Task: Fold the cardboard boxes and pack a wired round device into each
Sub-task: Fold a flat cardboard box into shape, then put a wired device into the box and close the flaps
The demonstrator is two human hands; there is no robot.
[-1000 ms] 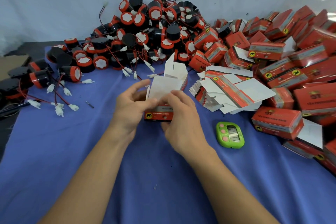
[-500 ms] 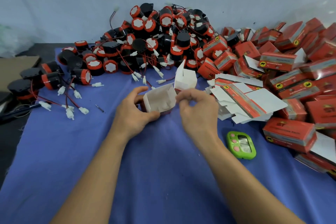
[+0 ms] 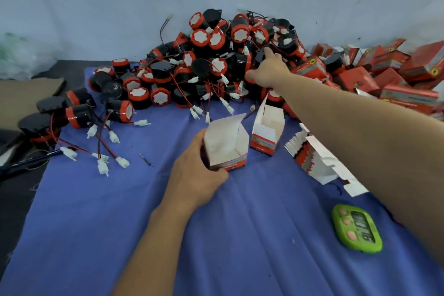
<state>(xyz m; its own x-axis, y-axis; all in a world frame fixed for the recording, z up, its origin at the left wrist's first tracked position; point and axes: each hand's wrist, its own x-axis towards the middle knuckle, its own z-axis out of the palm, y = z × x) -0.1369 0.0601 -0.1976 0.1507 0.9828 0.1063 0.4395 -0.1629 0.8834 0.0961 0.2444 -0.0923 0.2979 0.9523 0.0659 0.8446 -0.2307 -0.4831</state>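
Box (image 3: 227, 143) gripped by left hand (image 3: 194, 180); right hand (image 3: 270, 71) outstretched at device pile (image 3: 200, 37)

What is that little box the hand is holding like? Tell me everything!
The box is thin cardboard, white inside, red outside with a printed band low on its front. It is upright, top open, flaps raised, and looks empty. The left hand grips its left side. Its base is at the blue cloth; resting or just lifted, I cannot tell. A second box, also open, stands to its right, apart.
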